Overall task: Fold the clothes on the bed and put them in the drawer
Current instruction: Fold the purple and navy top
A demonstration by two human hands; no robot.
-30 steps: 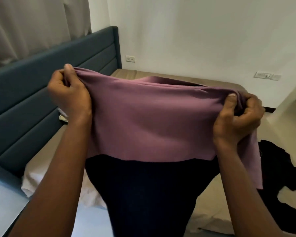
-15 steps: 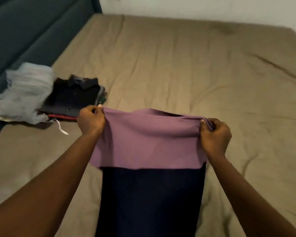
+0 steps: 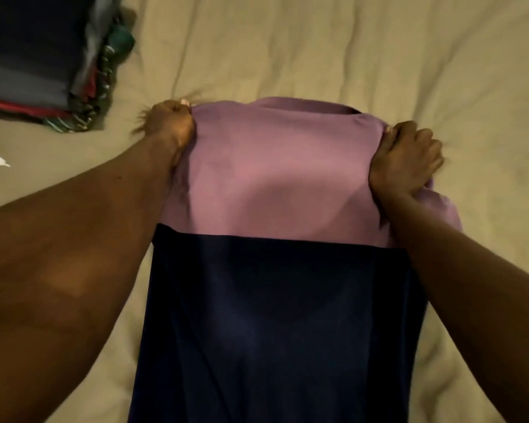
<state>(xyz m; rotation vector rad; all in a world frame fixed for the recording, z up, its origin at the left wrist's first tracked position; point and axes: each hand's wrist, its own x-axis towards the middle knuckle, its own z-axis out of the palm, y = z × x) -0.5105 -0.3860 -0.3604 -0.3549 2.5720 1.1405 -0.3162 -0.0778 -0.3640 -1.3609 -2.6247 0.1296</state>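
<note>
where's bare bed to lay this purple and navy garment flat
Bare bed sheet lies beyond the purple-and-navy garment and right of the right hand. Crowded at upper left: the stack of folded clothes sits just past the left hand.

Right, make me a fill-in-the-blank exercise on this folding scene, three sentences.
1. The purple-and-navy garment is gripped by ____ hands, the left hand and the right hand.
2. The stack of folded clothes lies to the person's ____.
3. The hands hold the garment's ____ panel, not the navy one.
Missing words: both; left; purple.
</note>
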